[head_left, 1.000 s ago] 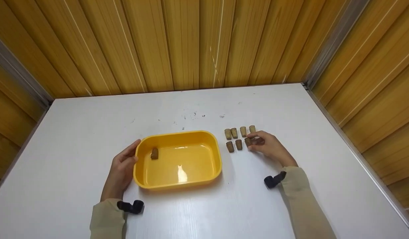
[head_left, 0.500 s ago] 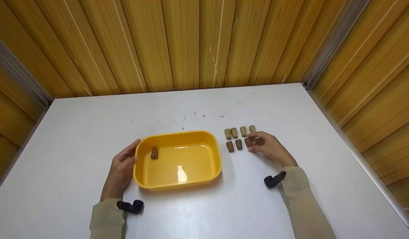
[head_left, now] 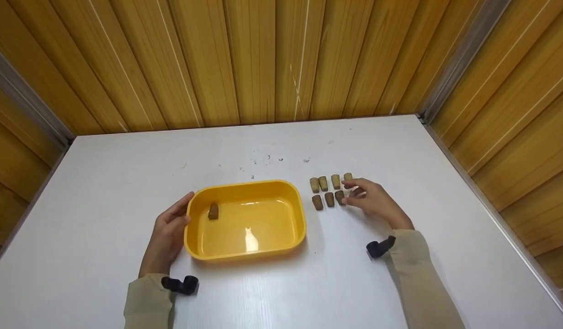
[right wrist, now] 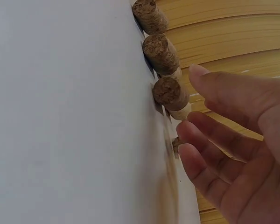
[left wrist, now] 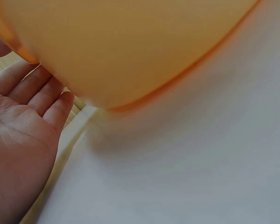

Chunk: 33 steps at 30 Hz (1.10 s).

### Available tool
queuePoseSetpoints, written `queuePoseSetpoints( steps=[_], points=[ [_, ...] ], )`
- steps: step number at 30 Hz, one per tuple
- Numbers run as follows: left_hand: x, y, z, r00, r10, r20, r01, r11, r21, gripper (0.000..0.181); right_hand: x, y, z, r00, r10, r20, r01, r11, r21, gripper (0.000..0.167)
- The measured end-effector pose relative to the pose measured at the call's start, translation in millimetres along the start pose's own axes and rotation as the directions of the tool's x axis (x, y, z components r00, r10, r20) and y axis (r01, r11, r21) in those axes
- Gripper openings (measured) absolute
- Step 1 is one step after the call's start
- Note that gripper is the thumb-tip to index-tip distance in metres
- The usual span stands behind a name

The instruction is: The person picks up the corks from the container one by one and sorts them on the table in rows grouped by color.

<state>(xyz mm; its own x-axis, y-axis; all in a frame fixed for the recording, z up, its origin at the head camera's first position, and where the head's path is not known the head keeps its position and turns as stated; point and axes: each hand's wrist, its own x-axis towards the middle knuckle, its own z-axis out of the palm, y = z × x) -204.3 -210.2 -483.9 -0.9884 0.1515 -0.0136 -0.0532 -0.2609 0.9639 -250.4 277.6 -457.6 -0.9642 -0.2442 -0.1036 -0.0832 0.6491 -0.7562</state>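
My left hand (head_left: 169,230) grips the left rim of a yellow plastic tub (head_left: 249,257); in the left wrist view its fingers (left wrist: 32,91) lie against the outer wall. One brown cork stopper (head_left: 213,211) lies inside the tub, near its left end. Right of the tub, three brown cork stoppers lie in a front row; the rightmost cork (head_left: 339,198) is closest to my right hand (head_left: 375,201). That hand is loosely spread and holds nothing. In the right wrist view its thumb and fingertips stand just off the nearest brown cork (right wrist: 170,92).
Behind the brown row lies a row of several paler corks (head_left: 335,181), the rightmost partly behind my right fingers. White tabletop (head_left: 281,297) surrounds everything, with wood-patterned walls (head_left: 254,64) at the back and sides. Small dark marks dot the table behind the tub.
My right fingers have let go of the rightmost brown cork and drawn slightly right. That cork now sits a little closer to its neighbours. Left hand and tub have stayed put.
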Motion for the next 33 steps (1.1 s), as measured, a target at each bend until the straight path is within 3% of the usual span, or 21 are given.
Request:
queuePoseSetpoints(
  steps=[15,33],
  points=[
    [0.6,-0.7,-1.0,1.000,0.003,0.011,-0.003,1.000,-0.012,0.056,7.6,-29,-10,0.994,-0.109,-0.003,0.109,0.994,-0.017,0.045],
    [0.8,-0.8,0.8,1.000,-0.002,-0.003,0.002,1.000,-0.014,0.058,27.1,-87,-7,0.981,-0.140,0.133,0.145,0.989,-0.034,0.041]
  ],
)
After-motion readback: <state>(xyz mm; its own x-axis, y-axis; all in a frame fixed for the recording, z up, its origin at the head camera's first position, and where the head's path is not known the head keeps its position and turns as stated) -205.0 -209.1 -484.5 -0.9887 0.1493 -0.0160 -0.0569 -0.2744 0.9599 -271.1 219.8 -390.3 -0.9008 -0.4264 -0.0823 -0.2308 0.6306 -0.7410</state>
